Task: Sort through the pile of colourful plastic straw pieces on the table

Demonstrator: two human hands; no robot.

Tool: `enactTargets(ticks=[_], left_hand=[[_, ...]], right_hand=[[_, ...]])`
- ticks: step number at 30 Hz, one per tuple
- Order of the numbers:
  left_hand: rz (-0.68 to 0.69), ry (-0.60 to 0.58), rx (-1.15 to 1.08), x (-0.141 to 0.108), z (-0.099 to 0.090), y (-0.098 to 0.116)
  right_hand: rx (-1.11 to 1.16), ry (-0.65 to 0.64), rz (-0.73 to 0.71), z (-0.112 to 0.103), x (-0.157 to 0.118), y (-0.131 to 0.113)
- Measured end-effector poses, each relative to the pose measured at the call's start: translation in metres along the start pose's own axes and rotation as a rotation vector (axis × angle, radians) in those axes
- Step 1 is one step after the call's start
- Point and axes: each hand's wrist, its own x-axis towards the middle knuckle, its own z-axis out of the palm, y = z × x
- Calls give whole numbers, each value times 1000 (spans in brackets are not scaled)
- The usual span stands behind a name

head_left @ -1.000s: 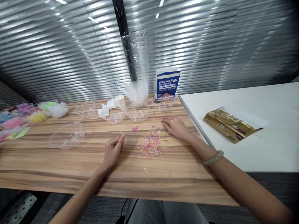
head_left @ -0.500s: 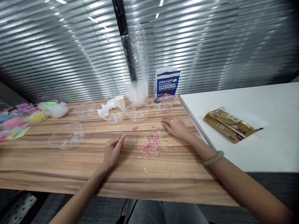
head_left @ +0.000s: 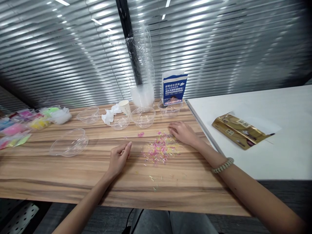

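Note:
A loose pile of short pink, yellow and pale bits (head_left: 161,148), like tiny cut tubes, is spread on the wooden table (head_left: 80,175). Left of it, my left hand (head_left: 119,157) rests on the wood with its fingers curled in and the thumb laid along them. Whatever is inside those fingers, if anything, is hidden. At the pile's upper right edge, my right hand (head_left: 182,132) lies palm down with its fingers extended, touching the table beside the bits. A small pink cluster (head_left: 140,134) sits apart, between my hands. A few stray bits (head_left: 152,178) are scattered nearer the front edge.
Clear plastic bowls (head_left: 143,117) stand along the back, another bowl (head_left: 69,143) at left. Behind are a paper cup (head_left: 124,107), crumpled tissue (head_left: 108,116), stacked bowls (head_left: 142,96) and a blue bag (head_left: 174,87). Colourful packets (head_left: 39,123) lie far left, a gold pouch (head_left: 243,130) right.
My left hand has shifted very slightly to the right. My right hand and the pile look the same.

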Motion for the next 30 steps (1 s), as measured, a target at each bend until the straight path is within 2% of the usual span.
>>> enactTargets(ticks=[9,30], left_hand=[[31,-31,-9,-1,-1,6],[46,-78,47,-1,0,4]], right_hand=[[18,8,-10,2,0,2],[17,-24,2,-1,1,0]])
